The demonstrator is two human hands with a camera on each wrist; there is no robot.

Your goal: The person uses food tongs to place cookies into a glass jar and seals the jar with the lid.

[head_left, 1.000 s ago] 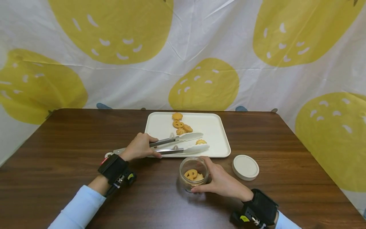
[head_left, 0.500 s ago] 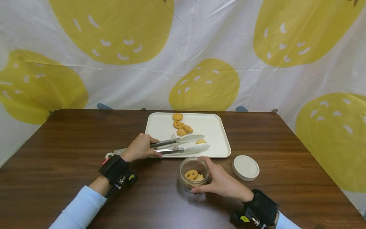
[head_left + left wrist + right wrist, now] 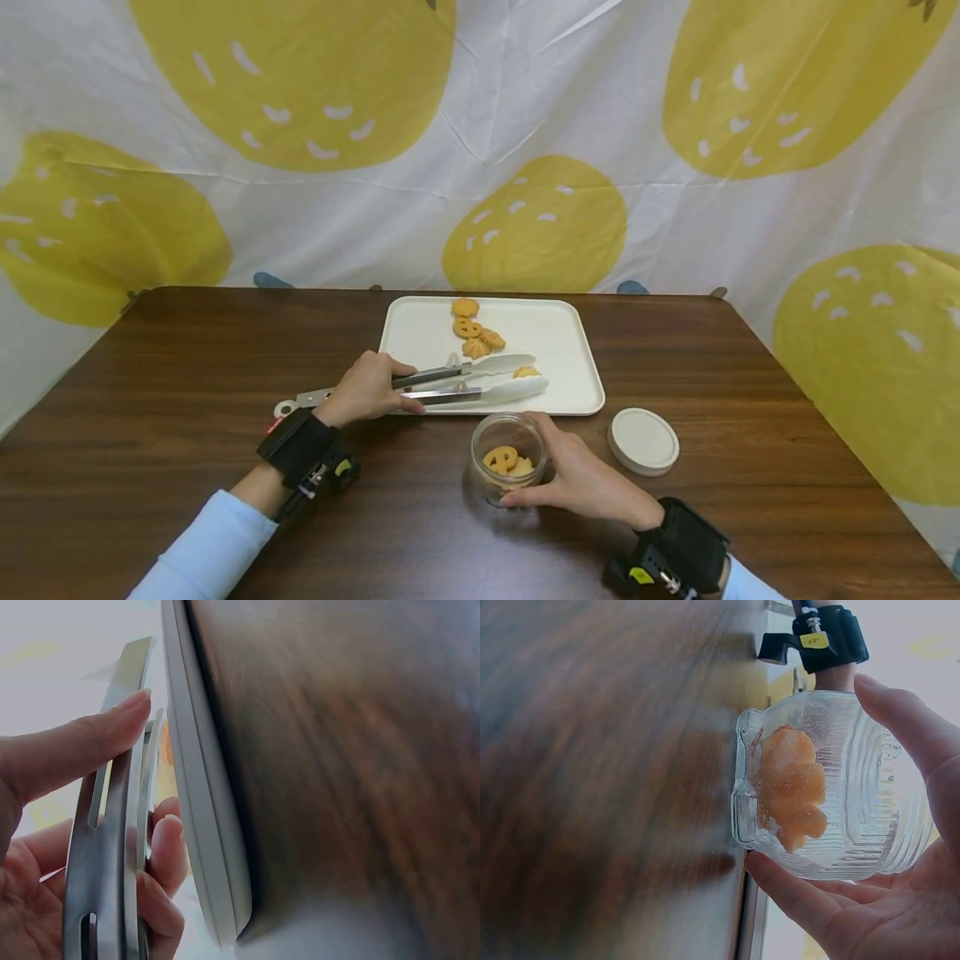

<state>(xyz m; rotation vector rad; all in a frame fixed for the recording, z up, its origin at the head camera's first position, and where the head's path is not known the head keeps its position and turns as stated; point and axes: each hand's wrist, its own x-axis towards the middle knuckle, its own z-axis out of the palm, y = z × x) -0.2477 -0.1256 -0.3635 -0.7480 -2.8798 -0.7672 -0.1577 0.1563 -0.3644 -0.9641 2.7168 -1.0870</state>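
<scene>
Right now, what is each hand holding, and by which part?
The left hand grips the tongs around the middle of their metal arms. The right hand holds the glass jar by its side wall.

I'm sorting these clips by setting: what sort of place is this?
Probably a staged tabletop set rather than a working kitchen: a dark wooden table stands before a creased white cloth backdrop printed with big yellow shapes, and on it sits a white rectangular tray of small orange biscuits.
</scene>
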